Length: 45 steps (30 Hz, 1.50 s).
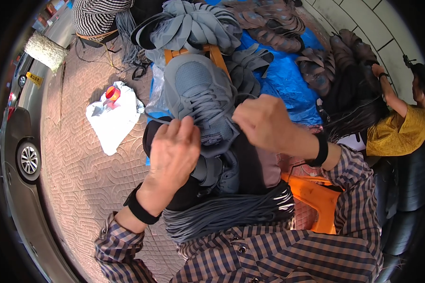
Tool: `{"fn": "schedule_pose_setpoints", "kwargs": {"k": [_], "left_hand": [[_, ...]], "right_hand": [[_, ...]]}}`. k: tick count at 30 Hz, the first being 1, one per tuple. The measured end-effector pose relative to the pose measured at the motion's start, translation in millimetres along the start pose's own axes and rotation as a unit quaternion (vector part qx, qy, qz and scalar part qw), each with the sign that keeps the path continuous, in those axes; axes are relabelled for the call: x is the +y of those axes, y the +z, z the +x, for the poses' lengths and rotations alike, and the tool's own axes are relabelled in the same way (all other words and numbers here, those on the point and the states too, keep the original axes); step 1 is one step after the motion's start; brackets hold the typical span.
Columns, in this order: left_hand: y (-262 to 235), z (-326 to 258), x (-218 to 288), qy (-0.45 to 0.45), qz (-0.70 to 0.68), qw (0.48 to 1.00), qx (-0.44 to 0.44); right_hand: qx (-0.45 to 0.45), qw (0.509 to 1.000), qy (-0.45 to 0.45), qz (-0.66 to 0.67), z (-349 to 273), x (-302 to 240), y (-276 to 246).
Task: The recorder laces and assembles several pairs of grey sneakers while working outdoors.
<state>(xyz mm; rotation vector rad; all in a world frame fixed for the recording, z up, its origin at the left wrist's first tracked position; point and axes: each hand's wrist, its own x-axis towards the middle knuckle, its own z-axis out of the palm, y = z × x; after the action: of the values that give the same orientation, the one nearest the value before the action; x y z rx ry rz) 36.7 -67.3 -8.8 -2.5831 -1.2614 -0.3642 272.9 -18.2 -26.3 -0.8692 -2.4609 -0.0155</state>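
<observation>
A grey sneaker upper (192, 78) lies in front of me with its toe pointing away, and a grey shoelace (207, 104) crosses its eyelets. Beside its left edge, my left hand (174, 150) is closed on one lace end, which pokes out past the fingers. My right hand (265, 121) pinches the other end at the right edge, where a short loop of lace shows above the knuckles. The fingertips of both hands are mostly hidden. Across my lap lies a thick bundle of dark grey shoelaces (222, 214), beneath another grey shoe piece (226, 172).
Stacked grey uppers (189, 28) rest on a wooden stand (218, 59). Brown uppers (271, 21) lie on a blue tarp (288, 89). A white bag (112, 120) with a red item is on the paving. An orange stool (316, 200) stands close by; another person (401, 125) works at right.
</observation>
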Motion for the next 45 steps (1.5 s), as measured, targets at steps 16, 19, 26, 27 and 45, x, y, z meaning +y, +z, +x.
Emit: {"fn": "schedule_pose_setpoints", "kwargs": {"k": [16, 19, 26, 27, 45], "left_hand": [[23.7, -23.0, 18.0, -0.225, -0.133, 0.956, 0.136], [32.6, -23.7, 12.7, -0.208, -0.147, 0.95, 0.181], [35.7, -28.3, -1.9, -0.171, -0.295, 0.931, 0.127], [36.5, -27.9, -2.9, -0.174, -0.294, 0.932, 0.123], [9.6, -35.4, 12.8, 0.176, -0.129, 0.974, 0.066]], "right_hand": [[-0.011, 0.996, 0.088, -0.016, -16.4, -8.5, -5.3], [0.015, 0.996, 0.077, 0.039, -16.4, -4.7, -2.2], [-0.039, 0.999, -0.006, -0.033, -10.7, -10.7, -6.1], [-0.075, 0.994, -0.034, -0.073, -4.5, -15.0, -11.0], [-0.186, 0.941, -0.267, 0.093, -51.6, -73.0, 2.3]]}}
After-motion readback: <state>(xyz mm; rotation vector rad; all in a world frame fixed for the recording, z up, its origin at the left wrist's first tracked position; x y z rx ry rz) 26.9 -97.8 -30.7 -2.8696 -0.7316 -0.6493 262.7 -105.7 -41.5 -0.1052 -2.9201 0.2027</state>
